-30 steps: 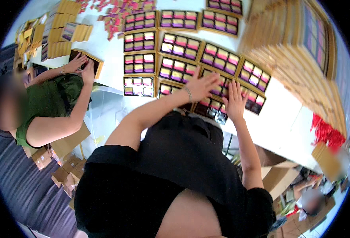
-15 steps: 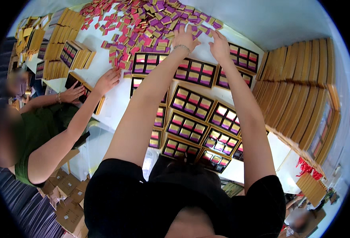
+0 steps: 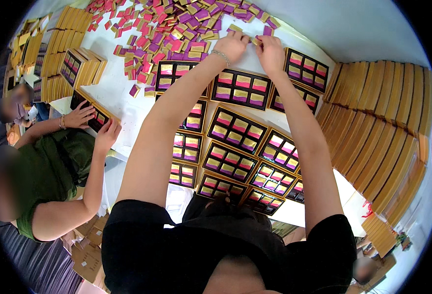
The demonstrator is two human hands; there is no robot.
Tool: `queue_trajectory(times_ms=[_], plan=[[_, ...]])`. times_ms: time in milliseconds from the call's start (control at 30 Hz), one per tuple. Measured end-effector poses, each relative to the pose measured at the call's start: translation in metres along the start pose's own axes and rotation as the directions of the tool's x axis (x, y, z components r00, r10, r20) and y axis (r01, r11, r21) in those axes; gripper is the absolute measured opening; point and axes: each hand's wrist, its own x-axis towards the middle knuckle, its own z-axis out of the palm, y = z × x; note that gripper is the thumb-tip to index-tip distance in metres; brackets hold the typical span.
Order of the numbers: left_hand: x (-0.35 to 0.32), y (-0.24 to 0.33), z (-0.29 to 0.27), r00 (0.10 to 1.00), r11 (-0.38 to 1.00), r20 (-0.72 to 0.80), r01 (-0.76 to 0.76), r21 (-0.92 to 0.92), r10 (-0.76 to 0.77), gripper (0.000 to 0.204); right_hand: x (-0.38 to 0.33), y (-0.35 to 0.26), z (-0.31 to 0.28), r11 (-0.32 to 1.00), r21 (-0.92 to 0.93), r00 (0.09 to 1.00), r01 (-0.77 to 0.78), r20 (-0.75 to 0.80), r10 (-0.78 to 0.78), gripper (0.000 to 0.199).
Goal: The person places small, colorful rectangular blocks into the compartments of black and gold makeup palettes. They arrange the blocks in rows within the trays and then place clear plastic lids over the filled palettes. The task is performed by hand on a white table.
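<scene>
My left hand (image 3: 231, 47) is over the white table at the near edge of a heap of small flat wrapped pieces (image 3: 177, 29), gold with pink or purple bands. Its fingertips are drawn together, and what they hold, if anything, is hidden. Close beside it, my right hand (image 3: 272, 55) pinches a small gold-and-purple wrapped piece (image 3: 256, 42). One loose gold piece (image 3: 234, 28) lies just beyond my left fingers. Under my forearms are several black trays with gold edges, such as this filled tray (image 3: 240, 89), holding pink-and-gold and purple-and-gold pieces in two rows.
Stacked gold-edged boxes (image 3: 377, 93) rise along the right side. More stacks (image 3: 74, 34) stand at the far left. A co-worker in a green top (image 3: 54, 171) has both hands at a dark tray (image 3: 98, 117) on the left. Cardboard boxes (image 3: 86, 259) are at lower left.
My hands have drawn closer together and their fingers have closed from a spread reach. The co-worker's hand has moved from the heap back to the dark tray. The whole view has shifted slightly.
</scene>
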Motion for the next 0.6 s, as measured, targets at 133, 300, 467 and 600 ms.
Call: queue_trajectory(times_ms=[133, 300, 467, 600], plan=[[-0.008, -0.016, -0.004, 0.999, 0.995, -0.014, 0.039, -0.096, -0.041, 0.034, 0.012, -0.011, -0.019, 0.161, 0.897, 0.814, -0.412, 0.283, 0.507, 0.037], [-0.012, -0.001, -0.018, 0.996, 1.000, 0.085, -0.013, 0.022, 0.012, 0.041, 0.039, 0.022, -0.035, -0.114, 0.763, 0.645, -0.636, 0.607, 0.464, 0.028], [-0.012, 0.018, -0.032, 0.988, 0.988, 0.017, 0.155, -0.005, -0.155, 0.044, 0.059, -0.009, -0.017, 0.802, -0.268, 0.782, -0.534, 0.204, 0.589, 0.042], [-0.010, 0.000, -0.013, 0.989, 0.997, 0.128, 0.072, -0.018, -0.069, 0.047, 0.059, -0.007, -0.004, 0.831, -0.323, 0.822, -0.453, 0.211, 0.529, 0.053]])
